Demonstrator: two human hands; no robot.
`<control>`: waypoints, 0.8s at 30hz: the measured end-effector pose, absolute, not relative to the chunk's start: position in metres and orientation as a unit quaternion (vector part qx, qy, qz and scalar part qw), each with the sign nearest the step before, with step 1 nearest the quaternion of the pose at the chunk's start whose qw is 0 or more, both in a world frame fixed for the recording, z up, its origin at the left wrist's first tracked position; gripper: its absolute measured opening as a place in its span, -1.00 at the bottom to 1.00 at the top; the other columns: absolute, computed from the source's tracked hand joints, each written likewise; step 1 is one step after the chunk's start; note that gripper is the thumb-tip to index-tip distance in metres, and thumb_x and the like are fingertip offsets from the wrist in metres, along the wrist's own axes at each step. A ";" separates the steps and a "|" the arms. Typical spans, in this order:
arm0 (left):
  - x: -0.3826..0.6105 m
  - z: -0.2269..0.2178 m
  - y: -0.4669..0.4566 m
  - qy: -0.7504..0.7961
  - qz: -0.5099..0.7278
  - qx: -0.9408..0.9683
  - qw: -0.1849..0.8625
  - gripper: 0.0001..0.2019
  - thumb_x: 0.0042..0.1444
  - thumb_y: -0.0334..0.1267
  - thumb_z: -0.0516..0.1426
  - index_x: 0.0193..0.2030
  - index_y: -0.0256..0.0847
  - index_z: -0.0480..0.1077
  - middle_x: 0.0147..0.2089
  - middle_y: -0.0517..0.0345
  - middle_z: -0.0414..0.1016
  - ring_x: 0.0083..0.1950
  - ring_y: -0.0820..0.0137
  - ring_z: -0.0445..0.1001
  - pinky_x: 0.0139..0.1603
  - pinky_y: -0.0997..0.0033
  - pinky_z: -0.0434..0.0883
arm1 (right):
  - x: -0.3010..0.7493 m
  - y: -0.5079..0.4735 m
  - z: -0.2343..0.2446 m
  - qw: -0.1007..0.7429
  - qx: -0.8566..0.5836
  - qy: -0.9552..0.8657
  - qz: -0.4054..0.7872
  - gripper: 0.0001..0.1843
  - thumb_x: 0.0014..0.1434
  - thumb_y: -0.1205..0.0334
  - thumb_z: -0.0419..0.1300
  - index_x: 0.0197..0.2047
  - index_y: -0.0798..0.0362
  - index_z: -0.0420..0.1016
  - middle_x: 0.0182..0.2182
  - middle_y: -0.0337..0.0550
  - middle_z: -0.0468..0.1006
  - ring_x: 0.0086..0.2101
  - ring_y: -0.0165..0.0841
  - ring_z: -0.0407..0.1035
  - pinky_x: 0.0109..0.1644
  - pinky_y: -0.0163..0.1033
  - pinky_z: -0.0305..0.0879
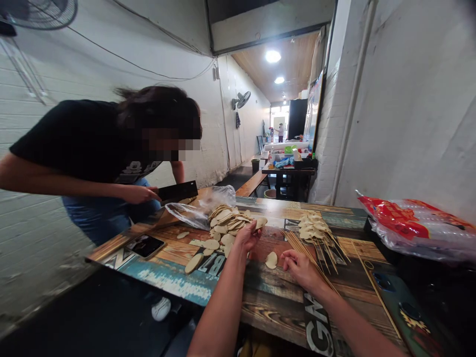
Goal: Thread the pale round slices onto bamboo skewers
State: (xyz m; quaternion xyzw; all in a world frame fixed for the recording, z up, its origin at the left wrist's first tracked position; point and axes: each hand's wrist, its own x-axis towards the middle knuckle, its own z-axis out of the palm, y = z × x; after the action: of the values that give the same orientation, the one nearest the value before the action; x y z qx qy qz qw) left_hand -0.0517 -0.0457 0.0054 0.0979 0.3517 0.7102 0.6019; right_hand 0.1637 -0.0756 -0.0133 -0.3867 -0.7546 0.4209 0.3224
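Observation:
My left hand is closed on a thin, pale oval slice, beside a heap of similar slices. What food the slices are, I cannot tell. My right hand hovers low over the table with its fingers curled; anything between them is hidden. Just left of those fingertips lies a single loose slice. Bare bamboo skewers lie in a bunch beyond and partly behind my right hand. Farther back, slices threaded on skewers are piled with their sticks pointing toward me.
Across the wood-patterned table, a co-worker bends over, holding a broad dark cleaver. A clear plastic bag lies by the heap. One phone is at left, another at right. Red-and-clear packaging occupies the right side.

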 end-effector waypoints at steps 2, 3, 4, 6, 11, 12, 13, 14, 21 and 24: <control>-0.051 0.008 -0.048 0.350 0.703 0.080 0.614 -0.93 0.11 -0.40 0.22 -0.36 -0.34 0.42 -0.42 0.06 0.49 -0.50 0.51 0.39 -0.57 0.61 0.31 | 0.162 -0.076 -0.014 0.330 -0.385 -0.750 0.424 -0.79 0.09 0.22 0.02 -0.37 0.07 0.46 -0.58 -0.25 0.49 -0.51 -0.38 0.39 -0.38 -0.31 0.26; -0.052 0.009 -0.049 0.348 0.699 0.072 0.620 -0.93 0.10 -0.40 0.23 -0.36 -0.33 0.42 -0.42 0.06 0.48 -0.50 0.51 0.40 -0.57 0.61 0.31 | 0.161 -0.076 -0.015 0.332 -0.384 -0.748 0.427 -0.80 0.09 0.21 0.03 -0.37 0.07 0.46 -0.59 -0.25 0.49 -0.51 -0.38 0.39 -0.38 -0.31 0.26; -0.052 0.010 -0.049 0.346 0.698 0.067 0.623 -0.93 0.11 -0.39 0.23 -0.35 -0.33 0.42 -0.43 0.07 0.48 -0.50 0.51 0.39 -0.57 0.61 0.30 | 0.160 -0.076 -0.016 0.334 -0.384 -0.746 0.431 -0.80 0.09 0.20 0.04 -0.37 0.07 0.46 -0.60 -0.25 0.48 -0.51 -0.38 0.39 -0.38 -0.31 0.26; -0.053 0.012 -0.051 0.344 0.698 0.060 0.625 -0.92 0.13 -0.37 0.21 -0.35 -0.32 0.41 -0.46 0.10 0.45 -0.52 0.52 0.36 -0.58 0.62 0.29 | 0.158 -0.077 -0.018 0.338 -0.383 -0.739 0.438 -0.80 0.09 0.20 0.04 -0.36 0.08 0.46 -0.61 -0.26 0.47 -0.52 -0.38 0.38 -0.39 -0.31 0.26; -0.052 0.014 -0.052 0.341 0.706 0.061 0.618 -0.88 0.19 -0.36 0.14 -0.38 -0.31 0.37 -0.54 0.19 0.35 -0.60 0.58 0.25 -0.64 0.65 0.20 | 0.155 -0.080 -0.019 0.332 -0.379 -0.740 0.445 -0.79 0.10 0.21 0.03 -0.35 0.09 0.46 -0.62 -0.26 0.45 -0.53 -0.39 0.37 -0.38 -0.31 0.27; -0.051 0.014 -0.052 0.343 0.708 0.060 0.615 -0.88 0.18 -0.37 0.14 -0.39 -0.30 0.36 -0.55 0.21 0.34 -0.61 0.59 0.24 -0.65 0.65 0.19 | 0.155 -0.081 -0.019 0.331 -0.377 -0.742 0.445 -0.78 0.10 0.20 0.03 -0.35 0.09 0.46 -0.61 -0.26 0.45 -0.52 -0.39 0.37 -0.38 -0.31 0.26; -0.051 0.015 -0.052 0.345 0.711 0.057 0.611 -0.88 0.17 -0.39 0.15 -0.39 -0.30 0.35 -0.56 0.22 0.33 -0.62 0.59 0.23 -0.66 0.66 0.18 | 0.154 -0.081 -0.019 0.331 -0.376 -0.743 0.445 -0.78 0.11 0.20 0.03 -0.35 0.09 0.46 -0.61 -0.26 0.45 -0.52 -0.39 0.37 -0.38 -0.31 0.26; -0.050 0.015 -0.052 0.347 0.713 0.052 0.606 -0.88 0.17 -0.41 0.15 -0.40 -0.29 0.34 -0.56 0.23 0.32 -0.62 0.59 0.23 -0.66 0.66 0.18 | 0.154 -0.082 -0.019 0.333 -0.376 -0.743 0.443 -0.77 0.11 0.20 0.03 -0.34 0.09 0.47 -0.61 -0.26 0.46 -0.52 -0.39 0.37 -0.37 -0.31 0.26; -0.049 0.017 -0.052 0.343 0.715 0.042 0.608 -0.89 0.13 -0.46 0.17 -0.39 -0.28 0.32 -0.55 0.24 0.32 -0.64 0.62 0.21 -0.67 0.69 0.18 | 0.152 -0.085 -0.015 0.337 -0.379 -0.750 0.424 -0.77 0.12 0.20 0.03 -0.33 0.10 0.46 -0.58 -0.24 0.49 -0.49 -0.37 0.40 -0.34 -0.30 0.27; -0.047 0.016 -0.052 0.341 0.714 0.044 0.609 -0.89 0.14 -0.45 0.16 -0.39 -0.28 0.32 -0.56 0.25 0.32 -0.64 0.62 0.21 -0.68 0.69 0.18 | 0.151 -0.085 -0.015 0.341 -0.378 -0.750 0.422 -0.78 0.13 0.21 0.02 -0.34 0.09 0.45 -0.58 -0.24 0.49 -0.49 -0.37 0.41 -0.34 -0.30 0.29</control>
State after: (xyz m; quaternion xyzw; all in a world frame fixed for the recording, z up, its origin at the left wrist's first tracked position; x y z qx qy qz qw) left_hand -0.0467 -0.0517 0.0162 0.0439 0.3408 0.7145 0.6095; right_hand 0.1508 -0.0850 -0.0147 -0.3780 -0.7498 0.4224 0.3413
